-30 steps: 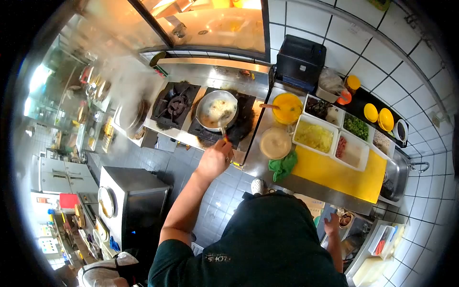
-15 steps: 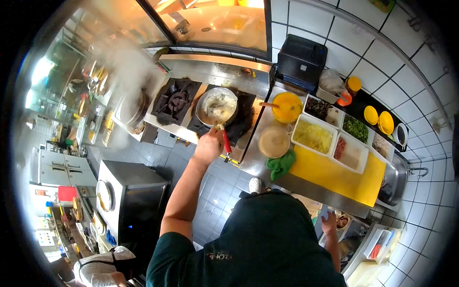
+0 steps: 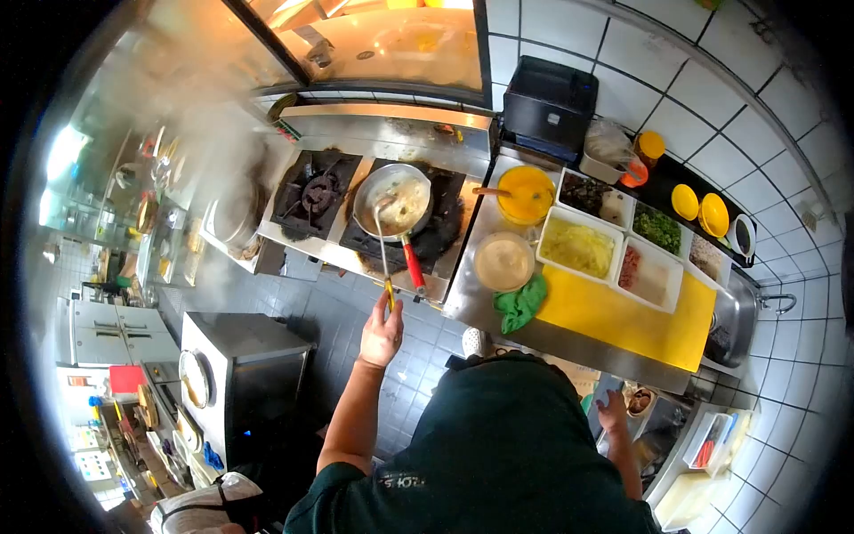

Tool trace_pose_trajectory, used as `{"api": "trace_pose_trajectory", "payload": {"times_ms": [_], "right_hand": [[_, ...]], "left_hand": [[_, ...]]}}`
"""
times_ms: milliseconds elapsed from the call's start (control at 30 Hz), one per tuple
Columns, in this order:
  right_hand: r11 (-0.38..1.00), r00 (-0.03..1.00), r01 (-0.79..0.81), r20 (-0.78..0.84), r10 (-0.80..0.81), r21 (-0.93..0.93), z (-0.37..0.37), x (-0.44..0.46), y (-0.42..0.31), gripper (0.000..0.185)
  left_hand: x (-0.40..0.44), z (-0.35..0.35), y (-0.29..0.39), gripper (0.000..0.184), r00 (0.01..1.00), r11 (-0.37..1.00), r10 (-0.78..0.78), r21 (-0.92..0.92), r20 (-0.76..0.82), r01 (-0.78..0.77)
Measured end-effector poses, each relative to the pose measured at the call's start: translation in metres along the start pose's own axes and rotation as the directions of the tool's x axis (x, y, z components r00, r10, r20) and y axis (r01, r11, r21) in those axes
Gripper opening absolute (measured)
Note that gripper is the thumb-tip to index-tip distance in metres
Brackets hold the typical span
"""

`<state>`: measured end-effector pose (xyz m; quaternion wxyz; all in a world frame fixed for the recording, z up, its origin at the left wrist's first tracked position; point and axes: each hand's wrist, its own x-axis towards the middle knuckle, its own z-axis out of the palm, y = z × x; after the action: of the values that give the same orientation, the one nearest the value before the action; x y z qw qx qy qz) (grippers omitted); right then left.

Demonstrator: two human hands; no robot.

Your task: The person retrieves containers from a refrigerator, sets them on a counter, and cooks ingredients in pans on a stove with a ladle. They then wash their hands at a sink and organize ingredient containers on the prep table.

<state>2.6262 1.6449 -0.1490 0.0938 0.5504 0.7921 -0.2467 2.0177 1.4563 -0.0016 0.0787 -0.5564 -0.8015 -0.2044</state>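
Note:
My left hand [image 3: 381, 338] is closed around the yellow end of a long metal ladle [image 3: 385, 258]. The ladle's head rests inside a pan [image 3: 420, 218] on the right burner, among pale, wet-looking food [image 3: 405, 203]. The pan's red handle [image 3: 414, 267] points towards me, just right of the ladle and free of my hand. Low on the right, my right hand [image 3: 611, 412] hangs beside the counter with fingers apart, near a small container of brown pieces [image 3: 639, 400]. Nothing can be made out in it.
A second burner [image 3: 318, 193] lies left of the pan. On the right counter stand a bowl of yellow liquid [image 3: 527, 194], a beige round container [image 3: 503, 262], a green cloth [image 3: 520, 303], a yellow board [image 3: 623, 329] and several ingredient tubs [image 3: 583, 249]. Steam rises at left; another person [image 3: 209, 503] is lower left.
My left hand has drawn back from beside the pan's handle towards me. The ladle's long shaft now shows between hand and pan. My right hand has hardly moved.

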Motion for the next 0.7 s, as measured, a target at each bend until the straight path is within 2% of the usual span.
{"api": "trace_pose_trajectory", "payload": {"times_ms": [100, 133, 167, 200, 233, 300, 367, 400, 433, 500, 533, 567, 633, 700], "right_hand": [[0.998, 0.998, -0.058, 0.022, 0.058, -0.014, 0.0, 0.005, 0.007, 0.056], [0.997, 0.995, -0.077, 0.066, 0.078, -0.011, -0.011, 0.007, -0.001, 0.056], [0.975, 0.924, -0.22, 0.329, 0.195, 0.039, -0.033, 0.014, -0.012, 0.065], [0.976, 0.922, -0.216, 0.332, 0.199, 0.013, -0.044, 0.013, -0.023, 0.067], [0.977, 0.927, -0.213, 0.312, 0.209, -0.019, -0.043, 0.014, -0.021, 0.065], [0.959, 0.928, -0.266, 0.295, 0.227, 0.099, -0.058, 0.011, -0.032, 0.063], [0.977, 0.973, -0.188, 0.155, 0.172, 0.096, -0.026, 0.013, -0.011, 0.057], [0.985, 0.986, -0.147, 0.088, 0.14, 0.089, -0.012, 0.013, -0.002, 0.054], [0.977, 0.982, -0.171, 0.097, 0.159, 0.129, -0.014, 0.009, -0.003, 0.054], [0.956, 0.975, -0.21, 0.115, 0.19, 0.204, -0.021, 0.006, -0.012, 0.054], [0.953, 0.972, -0.228, 0.101, 0.212, 0.197, -0.02, 0.003, -0.015, 0.054], [0.955, 0.969, -0.228, 0.141, 0.204, 0.189, -0.02, 0.002, -0.012, 0.056], [0.959, 0.958, -0.224, 0.222, 0.183, 0.173, -0.016, 0.001, -0.004, 0.062], [0.958, 0.975, -0.207, 0.125, 0.184, 0.197, -0.005, -0.004, 0.008, 0.057]], "left_hand": [[-0.016, 0.015, -0.001, 0.04, 0.999, 1.0, -0.013, -0.002, -0.03, 0.013], [-0.023, 0.024, -0.008, 0.042, 0.999, 0.999, -0.016, 0.028, 0.05, 0.015], [-0.029, 0.032, -0.016, 0.04, 0.989, 0.998, -0.044, 0.045, 0.143, 0.038], [-0.032, 0.031, -0.022, 0.038, 0.979, 0.995, -0.102, 0.029, 0.177, 0.098], [-0.022, 0.023, -0.017, 0.037, 0.999, 1.0, -0.018, -0.008, 0.035, 0.018], [0.001, -0.002, 0.008, 0.043, 0.997, 0.996, -0.071, -0.059, -0.013, 0.07], [0.018, -0.017, 0.028, 0.042, 0.998, 0.978, -0.055, -0.201, -0.018, 0.05], [0.042, -0.031, 0.049, 0.04, 0.983, 0.984, 0.148, -0.083, -0.113, -0.158], [0.05, -0.033, 0.065, 0.04, 0.983, 0.974, 0.162, -0.144, -0.088, -0.174], [0.072, -0.023, 0.101, 0.039, 0.952, 0.926, 0.289, -0.221, -0.101, -0.304], [0.085, -0.017, 0.121, 0.038, 0.932, 0.89, 0.357, -0.283, -0.055, -0.358], [0.099, -0.008, 0.14, 0.038, 0.893, 0.811, 0.445, -0.396, -0.062, -0.431], [0.129, 0.008, 0.184, 0.039, 0.811, 0.724, 0.585, -0.474, 0.037, -0.501], [0.162, 0.025, 0.231, 0.041, 0.738, 0.661, 0.669, -0.527, 0.088, -0.535]]}}
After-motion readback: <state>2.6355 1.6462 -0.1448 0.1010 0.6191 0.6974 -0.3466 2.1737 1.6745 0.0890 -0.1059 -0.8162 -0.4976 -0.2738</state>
